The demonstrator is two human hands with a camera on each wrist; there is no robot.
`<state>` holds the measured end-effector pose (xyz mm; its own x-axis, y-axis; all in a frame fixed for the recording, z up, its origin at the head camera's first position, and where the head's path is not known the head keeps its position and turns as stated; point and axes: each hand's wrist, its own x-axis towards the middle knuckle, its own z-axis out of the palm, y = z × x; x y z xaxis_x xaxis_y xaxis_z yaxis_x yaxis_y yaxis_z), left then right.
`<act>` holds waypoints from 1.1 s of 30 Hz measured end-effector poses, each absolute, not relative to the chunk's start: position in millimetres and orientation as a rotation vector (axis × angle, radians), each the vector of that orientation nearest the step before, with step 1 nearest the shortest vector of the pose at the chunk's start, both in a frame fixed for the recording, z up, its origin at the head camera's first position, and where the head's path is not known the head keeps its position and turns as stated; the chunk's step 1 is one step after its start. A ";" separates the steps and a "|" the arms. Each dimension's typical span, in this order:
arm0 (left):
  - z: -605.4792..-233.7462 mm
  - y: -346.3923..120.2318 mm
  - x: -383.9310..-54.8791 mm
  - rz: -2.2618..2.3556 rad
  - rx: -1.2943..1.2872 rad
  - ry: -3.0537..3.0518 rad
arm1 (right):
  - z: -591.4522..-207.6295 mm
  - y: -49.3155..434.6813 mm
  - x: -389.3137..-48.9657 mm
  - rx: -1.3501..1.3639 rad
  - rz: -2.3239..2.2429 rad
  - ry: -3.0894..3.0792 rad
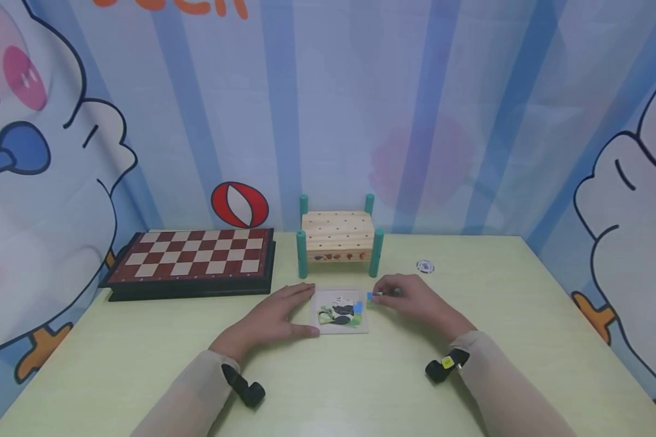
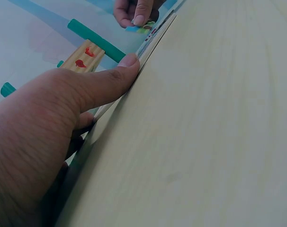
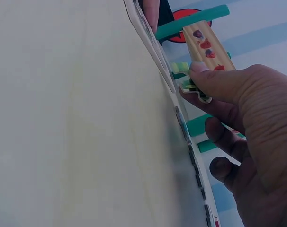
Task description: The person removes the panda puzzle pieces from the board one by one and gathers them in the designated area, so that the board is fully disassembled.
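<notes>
A small square jigsaw puzzle in a white tray [image 1: 340, 332] lies flat on the table, its picture partly filled with a black-and-white animal on green and blue. Along the tray's left side my left hand [image 1: 270, 318] is spread, with thumb and forefinger extended against its corners; the left wrist view shows the thumb [image 2: 110, 85] at the tray's edge. My right hand [image 1: 412, 300] pinches a small puzzle piece [image 3: 193, 90] between thumb and forefinger, just right of the tray. The piece shows green and blue parts; the fingers cover some of it.
Behind the tray stands a small wooden stand [image 1: 339, 233] with green legs. A chessboard box [image 1: 197, 255] sits at the back left. One round chip [image 1: 425, 266] lies beyond my right hand. A printed curtain [image 1: 333, 109] hangs behind the table [image 1: 350, 388].
</notes>
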<state>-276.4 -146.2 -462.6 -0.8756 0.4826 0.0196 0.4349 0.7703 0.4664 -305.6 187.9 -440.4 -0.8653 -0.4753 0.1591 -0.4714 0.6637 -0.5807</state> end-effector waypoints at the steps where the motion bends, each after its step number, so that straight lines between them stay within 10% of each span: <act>1: -462.8 -146.2 -276.4 0.715 0.743 2.860 | -440.8 189.9 -305.4 -0.814 -0.986 2.859; 33: -461.5 -145.7 -274.9 0.725 0.712 2.854 | -435.8 202.4 -303.2 -0.880 -0.784 2.855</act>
<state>-274.9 -145.7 -461.5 -0.8835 0.4684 0.0070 0.4149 0.7755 0.4760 -303.2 202.4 -435.8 -0.8365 -0.5396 0.0958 -0.5128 0.7091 -0.4840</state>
